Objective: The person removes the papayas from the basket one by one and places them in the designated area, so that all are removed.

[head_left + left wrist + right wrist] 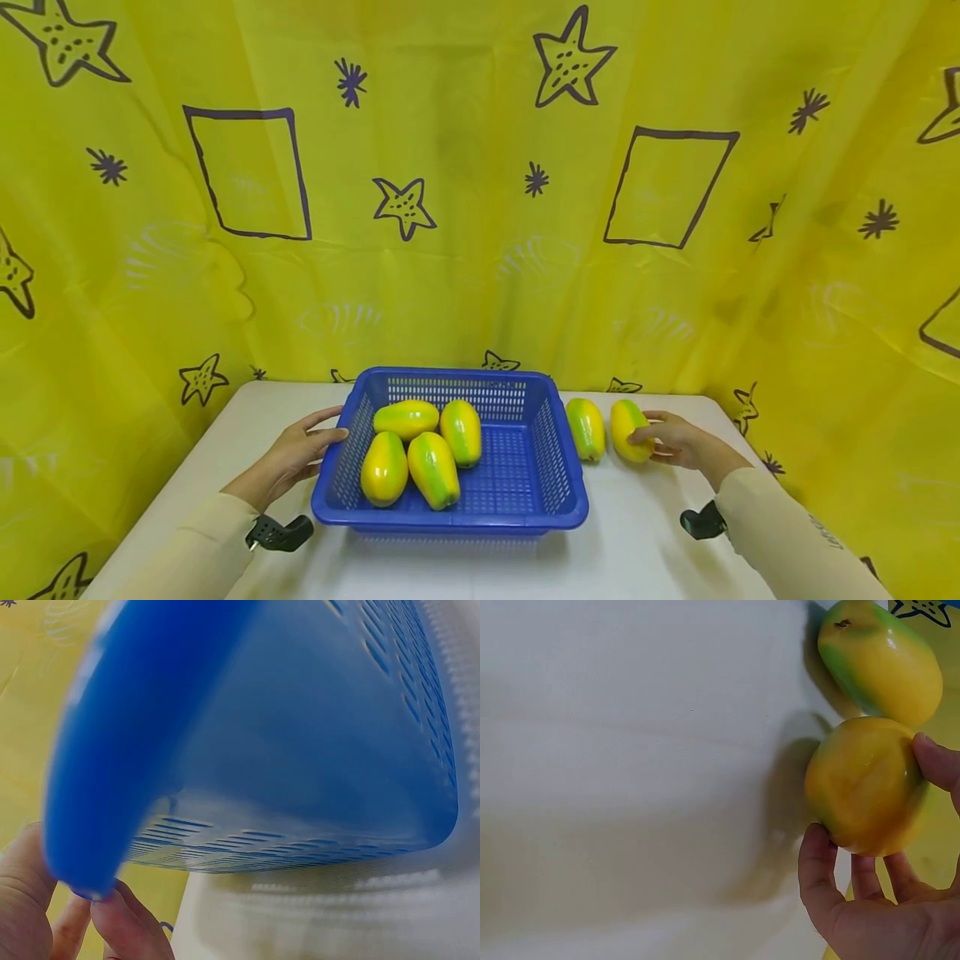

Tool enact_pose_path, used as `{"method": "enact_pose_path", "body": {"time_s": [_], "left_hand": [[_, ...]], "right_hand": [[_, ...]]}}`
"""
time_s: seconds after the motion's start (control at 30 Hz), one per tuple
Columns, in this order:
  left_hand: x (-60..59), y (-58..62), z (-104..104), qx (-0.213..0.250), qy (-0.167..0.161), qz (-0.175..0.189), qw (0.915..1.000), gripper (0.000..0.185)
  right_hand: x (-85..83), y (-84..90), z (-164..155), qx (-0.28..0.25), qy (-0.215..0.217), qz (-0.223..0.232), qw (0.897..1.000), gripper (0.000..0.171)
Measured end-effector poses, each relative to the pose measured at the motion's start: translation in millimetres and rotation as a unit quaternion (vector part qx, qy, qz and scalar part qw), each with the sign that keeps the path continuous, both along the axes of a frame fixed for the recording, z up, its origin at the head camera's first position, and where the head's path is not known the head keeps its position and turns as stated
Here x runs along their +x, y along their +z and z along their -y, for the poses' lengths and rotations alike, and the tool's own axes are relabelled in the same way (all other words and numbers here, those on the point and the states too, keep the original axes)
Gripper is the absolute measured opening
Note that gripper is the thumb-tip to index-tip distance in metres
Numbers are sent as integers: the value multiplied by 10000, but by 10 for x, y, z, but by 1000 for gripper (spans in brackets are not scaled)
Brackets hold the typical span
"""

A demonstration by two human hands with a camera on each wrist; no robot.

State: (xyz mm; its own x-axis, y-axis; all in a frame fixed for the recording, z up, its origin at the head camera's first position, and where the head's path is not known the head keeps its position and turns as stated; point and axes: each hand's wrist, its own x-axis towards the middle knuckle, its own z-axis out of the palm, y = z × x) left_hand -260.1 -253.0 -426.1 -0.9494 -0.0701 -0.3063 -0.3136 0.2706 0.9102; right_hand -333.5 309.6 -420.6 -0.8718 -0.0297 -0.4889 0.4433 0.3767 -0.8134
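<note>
A blue perforated plastic basket point(510, 487) stands on the table, with several yellow-green papayas point(406, 419) grouped in its left half. My left hand point(296, 454) pinches the basket's left rim point(112, 765), thumb on one side and fingers on the other. To the right of the basket, my right hand point(678, 442) grips a papaya point(627, 423), its thumb and fingers set around the fruit. In the right wrist view this papaya point(866, 787) shows its rounded end. Another papaya point(885, 664) lies just beside it, next to the basket's right wall.
The white table point(622, 542) carries the basket and the fruit. A yellow curtain point(450, 292) with starfish drawings hangs behind the table and along both sides. Each wrist wears a black camera mount point(279, 533).
</note>
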Motion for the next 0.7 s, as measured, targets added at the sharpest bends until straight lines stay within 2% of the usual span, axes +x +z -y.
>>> {"method": "enact_pose_path", "body": {"time_s": [0.7], "left_hand": [[3,4,-1,6,18,-10,10000,69]], "right_hand": [[7,-47,-1,-19,54,75,10000,92]]}}
